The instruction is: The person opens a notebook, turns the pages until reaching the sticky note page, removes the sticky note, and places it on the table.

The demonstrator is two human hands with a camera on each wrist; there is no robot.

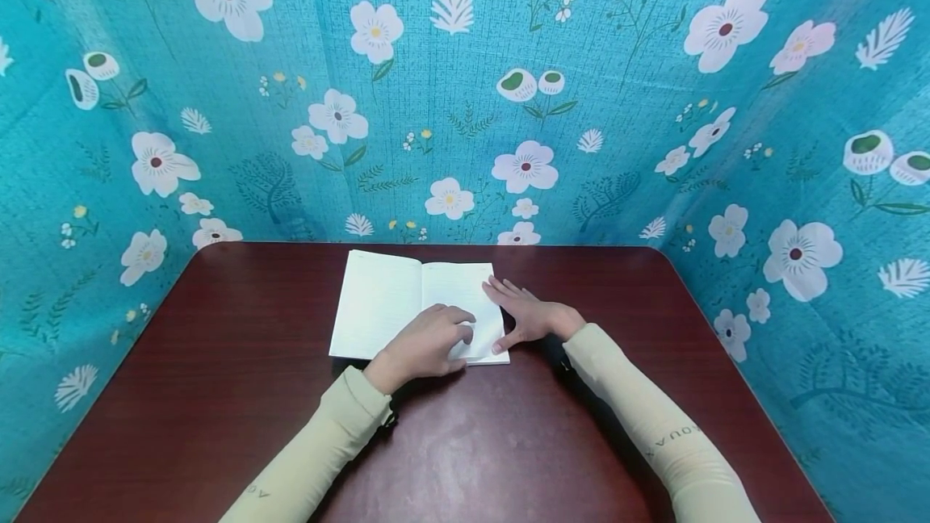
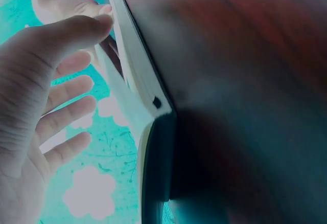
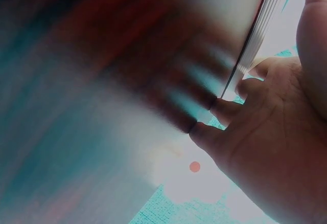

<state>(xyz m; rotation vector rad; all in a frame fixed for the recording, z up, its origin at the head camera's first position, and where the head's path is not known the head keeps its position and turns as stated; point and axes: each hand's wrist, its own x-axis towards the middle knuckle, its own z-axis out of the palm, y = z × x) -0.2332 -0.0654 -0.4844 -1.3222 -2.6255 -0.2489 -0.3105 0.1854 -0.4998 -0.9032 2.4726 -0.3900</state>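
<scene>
1. Book lies open on the surface.
2. Left hand is over the right page, fingers loosely bent, parted from the thumb, gripping nothing.
3. Right hand touches the book's right edge, fingers spread, without a grip.

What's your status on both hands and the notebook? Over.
Left hand bent over the right-hand page. Right hand spread at that page's outer edge. Notebook open on table, no obstacle seen.
</scene>
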